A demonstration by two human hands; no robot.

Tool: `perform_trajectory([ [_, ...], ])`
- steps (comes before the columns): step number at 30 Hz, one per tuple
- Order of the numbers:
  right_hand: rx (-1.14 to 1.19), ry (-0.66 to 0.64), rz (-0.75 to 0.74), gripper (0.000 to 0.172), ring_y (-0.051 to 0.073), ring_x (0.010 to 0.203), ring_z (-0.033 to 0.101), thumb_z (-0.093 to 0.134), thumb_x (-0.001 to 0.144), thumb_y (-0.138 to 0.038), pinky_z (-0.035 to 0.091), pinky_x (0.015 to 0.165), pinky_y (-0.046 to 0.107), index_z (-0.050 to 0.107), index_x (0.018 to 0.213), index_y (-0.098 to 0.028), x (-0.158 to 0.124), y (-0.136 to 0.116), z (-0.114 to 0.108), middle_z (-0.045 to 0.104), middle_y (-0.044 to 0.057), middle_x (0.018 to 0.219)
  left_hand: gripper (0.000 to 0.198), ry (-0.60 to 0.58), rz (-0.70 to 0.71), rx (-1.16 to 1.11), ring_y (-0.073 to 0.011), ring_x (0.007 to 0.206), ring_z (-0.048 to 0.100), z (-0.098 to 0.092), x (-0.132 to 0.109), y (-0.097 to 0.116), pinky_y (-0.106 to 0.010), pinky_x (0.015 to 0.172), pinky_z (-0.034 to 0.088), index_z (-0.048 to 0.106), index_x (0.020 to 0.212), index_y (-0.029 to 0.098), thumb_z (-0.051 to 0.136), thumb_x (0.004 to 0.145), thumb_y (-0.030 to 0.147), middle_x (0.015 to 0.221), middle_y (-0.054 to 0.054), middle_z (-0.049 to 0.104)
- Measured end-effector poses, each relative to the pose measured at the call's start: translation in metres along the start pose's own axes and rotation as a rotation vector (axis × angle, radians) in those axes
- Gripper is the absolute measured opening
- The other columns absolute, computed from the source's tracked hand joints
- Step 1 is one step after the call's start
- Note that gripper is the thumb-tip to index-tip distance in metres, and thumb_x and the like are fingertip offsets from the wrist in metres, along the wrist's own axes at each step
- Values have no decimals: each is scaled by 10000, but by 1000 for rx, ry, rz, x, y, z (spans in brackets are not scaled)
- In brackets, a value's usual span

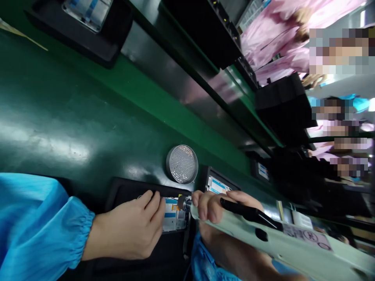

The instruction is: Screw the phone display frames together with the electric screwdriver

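My right hand (215,207) is wrapped round a pale green electric screwdriver (281,238) with a black lever. Its metal nose (184,203) points left, and a thin bit reaches toward my left fingertips. My left hand (134,222), in a blue elastic cuff, has its fingers closed together beside the bit. What they pinch, if anything, is hidden. Below both hands lies a phone-like device frame (172,223) with blue strips and an orange flex piece, partly covered by my left hand. It rests in a black tray (123,187).
A round grey dish with a perforated top (183,164) stands just beyond the tray. To the right another device frame (215,185) lies in a black holder. One more black tray (111,47) sits at the upper left. Co-workers in pink clothing (263,31) are across the bench.
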State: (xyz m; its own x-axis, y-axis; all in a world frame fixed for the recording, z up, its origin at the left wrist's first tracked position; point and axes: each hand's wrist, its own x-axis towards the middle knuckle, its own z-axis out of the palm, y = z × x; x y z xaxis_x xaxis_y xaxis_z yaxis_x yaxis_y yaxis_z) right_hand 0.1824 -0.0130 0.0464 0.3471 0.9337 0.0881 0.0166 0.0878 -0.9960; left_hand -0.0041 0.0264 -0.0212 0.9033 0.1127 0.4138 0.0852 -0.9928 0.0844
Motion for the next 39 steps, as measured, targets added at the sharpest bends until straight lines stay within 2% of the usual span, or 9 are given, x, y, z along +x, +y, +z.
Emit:
perform_trajectory([
  [3, -6, -87, -54, 229, 127, 558, 529, 600, 838, -299, 448, 657, 361, 643, 1063, -289, 1, -3, 7, 532, -52, 597, 360, -17, -24, -28, -372, 1065, 673, 0, 2, 0, -500, 867, 524, 709, 1098, 64, 577, 923, 349, 1190, -219, 698],
  [9, -28, -154, -37, 239, 126, 568, 528, 564, 867, -255, 455, 643, 358, 644, 1087, -297, 2, -2, 6, 513, -53, 606, 362, 10, -27, -33, -372, 1075, 661, 0, 3, 1, -500, 861, 507, 719, 1081, 55, 611, 899, 349, 1145, -212, 718],
  [24, -37, -127, -23, 232, 126, 571, 525, 579, 859, -270, 463, 663, 363, 655, 1077, -295, -1, -1, 6, 506, -53, 606, 336, 13, -33, -28, -361, 1070, 661, -1, 4, 0, -491, 855, 512, 719, 1074, 59, 585, 911, 321, 1134, -205, 723],
  [30, -104, -138, 19, 204, 129, 569, 531, 606, 868, -343, 482, 654, 361, 690, 1050, -302, -4, -5, 7, 502, -50, 588, 297, 19, -47, -37, -350, 1042, 667, -2, 4, 1, -494, 838, 512, 732, 1036, 83, 561, 915, 294, 1098, -189, 736],
  [36, -105, -118, 93, 195, 133, 607, 556, 634, 857, -309, 495, 733, 399, 676, 1047, -310, -7, -10, 3, 524, -50, 622, 305, -1, -39, -47, -366, 1039, 663, -3, 5, 2, -495, 820, 529, 744, 1041, 93, 546, 904, 280, 1089, -173, 740],
  [39, -108, -147, 118, 175, 142, 596, 560, 654, 847, -318, 495, 723, 415, 691, 1017, -312, -5, -14, 0, 536, -42, 605, 301, 10, -52, -63, -361, 1034, 666, -4, 6, 1, -493, 827, 526, 746, 1033, 87, 574, 896, 293, 1077, -179, 743],
])
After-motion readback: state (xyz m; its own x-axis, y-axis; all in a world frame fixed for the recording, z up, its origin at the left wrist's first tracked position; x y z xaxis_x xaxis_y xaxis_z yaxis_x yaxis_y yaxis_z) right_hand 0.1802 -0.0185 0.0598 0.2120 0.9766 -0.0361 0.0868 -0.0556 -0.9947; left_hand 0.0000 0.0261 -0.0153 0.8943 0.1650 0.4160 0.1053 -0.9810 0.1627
